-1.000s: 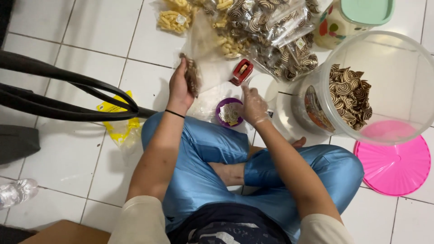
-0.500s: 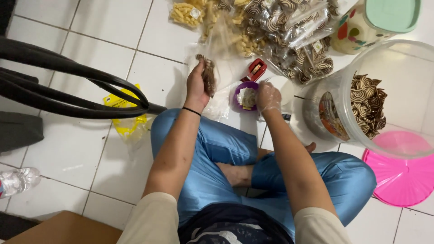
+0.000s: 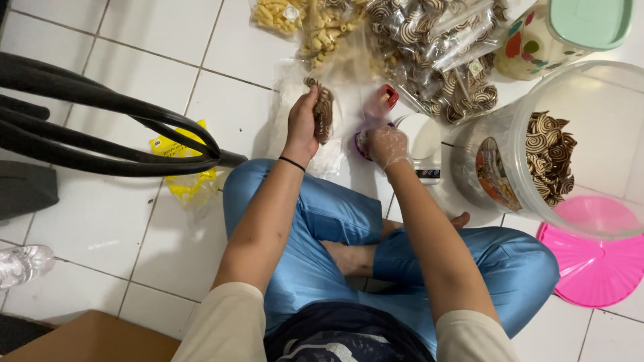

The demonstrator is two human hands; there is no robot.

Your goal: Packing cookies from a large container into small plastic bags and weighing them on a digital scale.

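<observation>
- Left hand [image 3: 303, 124]: closed around a small clear bag [image 3: 323, 112] of brown swirl cookies, held upright above the floor [image 3: 100, 221], likely so the contents settle and the mouth stays up.
- Right hand [image 3: 388, 146]: gloved in thin clear plastic, presumably for food handling; curled over a purple cup [image 3: 363, 142] just beside the scale [image 3: 424, 144]. What the fingers hold, if anything, cannot be told.
- Scale: white, on the floor in front of the crossed legs, within reach of both hands; its display is too small to make out.
- Tub [image 3: 590, 144]: large, clear, tipped on its side toward the person, so the loose swirl cookies inside are reachable; its far edge is cut off by the frame.
- Pink lid [image 3: 594, 265]: flat on the floor beside the tub, partly beneath its rim.
- Filled bags [image 3: 436, 53]: heaped beyond the hands, well apart from the tub; yellow snack bags [image 3: 295, 17] lie alongside, cut off at the top.
- Red item [image 3: 388, 99]: small, behind the right hand; its kind is unclear.
- Chair legs [image 3: 100, 127]: black, crossing the left side, hiding part of a yellow wrapper [image 3: 181, 181].
- Jar [image 3: 570, 30]: green lid, patterned side, partly out of frame.
</observation>
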